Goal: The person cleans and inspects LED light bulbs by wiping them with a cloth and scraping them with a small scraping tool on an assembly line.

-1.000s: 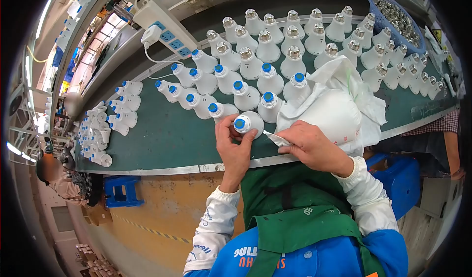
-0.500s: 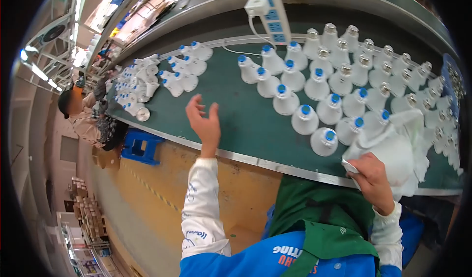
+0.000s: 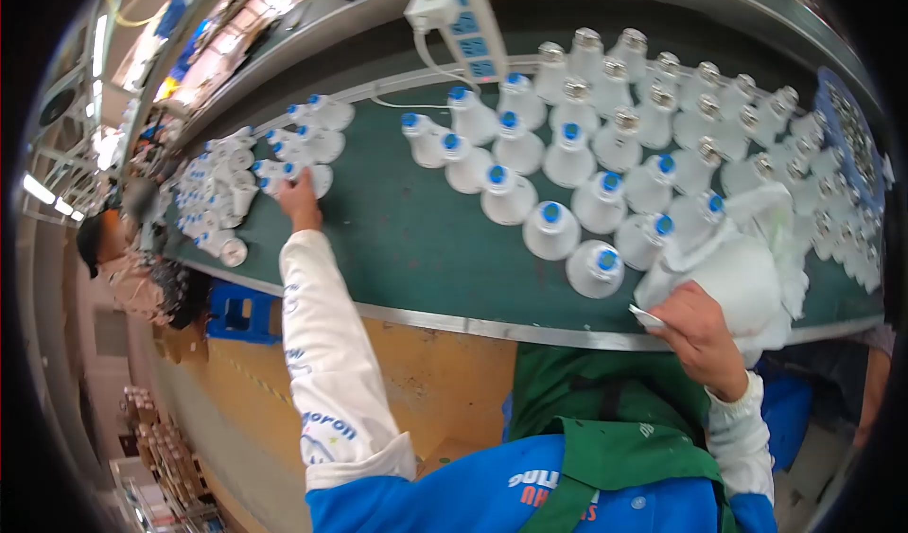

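Observation:
My left hand (image 3: pixel 301 202) reaches out to a small group of white light bulbs lying on the green bench. Its fingers are closed at the blue-ended neck of the nearest bulb (image 3: pixel 322 179), partly covering it. My right hand (image 3: pixel 698 332), near the front edge, pinches a crumpled white cloth (image 3: pixel 728 287), and a small white tip pokes out by the fingers. Beyond the cloth, upright bulbs with blue ends (image 3: pixel 550 232) stand in slanted rows. Behind and right of them are rows of bulbs with silver screw bases (image 3: pixel 619 136).
More bulbs (image 3: pixel 213 188) lie heaped at the far left. A blue tray of small metal parts (image 3: pixel 851 136) sits at the right end. At the back is a power strip (image 3: pixel 463 27) with a plug and cable. Past a blue stool (image 3: pixel 241 313), a person (image 3: pixel 128 263) sits at the bench.
My left hand has moved from above the bare bench to the lying bulbs at left and closed at one. My right hand keeps the cloth. The view has shifted.

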The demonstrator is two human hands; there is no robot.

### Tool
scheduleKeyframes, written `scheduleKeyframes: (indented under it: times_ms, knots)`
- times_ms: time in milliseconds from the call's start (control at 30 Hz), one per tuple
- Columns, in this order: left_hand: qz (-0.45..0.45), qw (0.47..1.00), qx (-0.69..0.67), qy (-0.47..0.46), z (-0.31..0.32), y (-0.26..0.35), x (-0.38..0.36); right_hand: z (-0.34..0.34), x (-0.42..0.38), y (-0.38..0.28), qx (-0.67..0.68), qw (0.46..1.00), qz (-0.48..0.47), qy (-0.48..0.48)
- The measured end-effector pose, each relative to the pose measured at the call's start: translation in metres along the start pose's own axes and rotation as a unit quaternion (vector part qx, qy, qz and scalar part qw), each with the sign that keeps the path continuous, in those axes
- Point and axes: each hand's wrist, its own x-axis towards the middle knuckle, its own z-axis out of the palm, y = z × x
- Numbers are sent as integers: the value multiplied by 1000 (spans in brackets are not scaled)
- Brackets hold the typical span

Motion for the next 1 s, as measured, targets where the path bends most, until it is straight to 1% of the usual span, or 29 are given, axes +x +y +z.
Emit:
scheduleKeyframes:
  times_ms: [33, 100, 167, 233, 300, 367, 433, 500, 533, 600, 633, 700, 733, 867, 933, 1000]
  knots:
    - [22, 999, 36, 18, -1, 11, -13, 0, -1, 0, 13, 1000, -12, 13]
    - [68, 997, 44, 0, -5, 47, -53, 0, 1, -4, 12, 1000, 4, 12]
    - [108, 993, -30, -47, -11, 87, -109, 0, 2, -7, 17, 1000, 12, 11]
    - [139, 981, -77, -115, -18, 123, -170, 2, 1, -7, 21, 999, 4, 37]
    - [162, 960, -114, -198, -25, 163, -239, 6, -2, -3, 15, 999, 3, 37]
    - [223, 938, -35, -263, -32, 191, -296, 10, -3, 1, 18, 997, -33, 65]
    - [262, 904, -41, -337, -30, 204, -340, 8, -3, 0, 25, 997, -36, 63]
    - [233, 889, -99, -383, -20, 204, -374, 6, -4, 0, 28, 997, -37, 61]
    - [236, 887, -99, -385, -13, 204, -387, 6, -5, 0, 36, 996, -41, 71]
    - [200, 885, -108, -406, -2, 202, -406, 6, -7, 1, 42, 995, -45, 84]
    - [204, 884, -109, -407, 4, 201, -410, 6, -7, 1, 52, 993, -52, 91]
    - [196, 899, -121, -373, 18, 198, -413, 6, -8, 2, 61, 991, -58, 103]
    - [166, 902, -143, -372, 24, 193, -414, 7, -9, 1, 63, 991, -63, 105]
    - [172, 899, -155, -371, 33, 194, -417, 9, -12, 3, 60, 989, -67, 114]
    - [116, 904, -191, -365, 32, 193, -423, 9, -14, 2, 54, 991, -65, 104]
    - [112, 901, -200, -367, 32, 196, -430, 10, -15, 2, 47, 992, -66, 92]
